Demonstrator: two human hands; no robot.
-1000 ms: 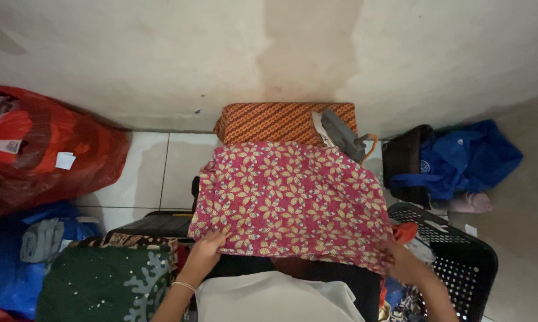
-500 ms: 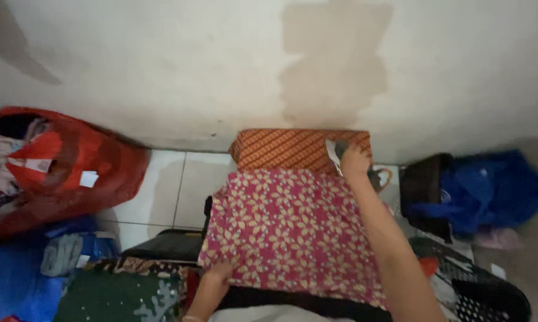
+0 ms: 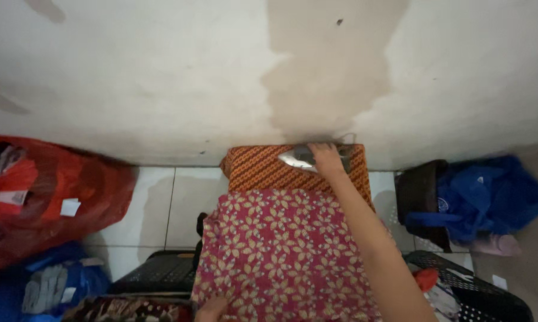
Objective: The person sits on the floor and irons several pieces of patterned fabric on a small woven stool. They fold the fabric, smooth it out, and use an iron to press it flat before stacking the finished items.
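Observation:
A pink cloth with a pale flower print [image 3: 281, 250] lies spread over an ironing board covered in orange patterned fabric [image 3: 257, 170]. At the far end of the board, by the wall, my right hand [image 3: 327, 158] grips a grey clothes iron [image 3: 298, 158]. My arm stretches across the cloth to reach it. Only the fingers of my left hand [image 3: 212, 309] show at the bottom edge, resting on the near hem of the pink cloth.
A stained white wall [image 3: 269, 71] rises behind the board. A red plastic bag [image 3: 54, 197] and a blue bag [image 3: 48, 286] sit at the left. A blue bag [image 3: 489, 200] and a black laundry basket [image 3: 489, 298] are at the right. White floor tiles [image 3: 173, 203] show beside the board.
My right hand left the cloth's near right edge, reached over the cloth to the far end and took hold of the iron, shifting it left. The view tilted up toward the wall.

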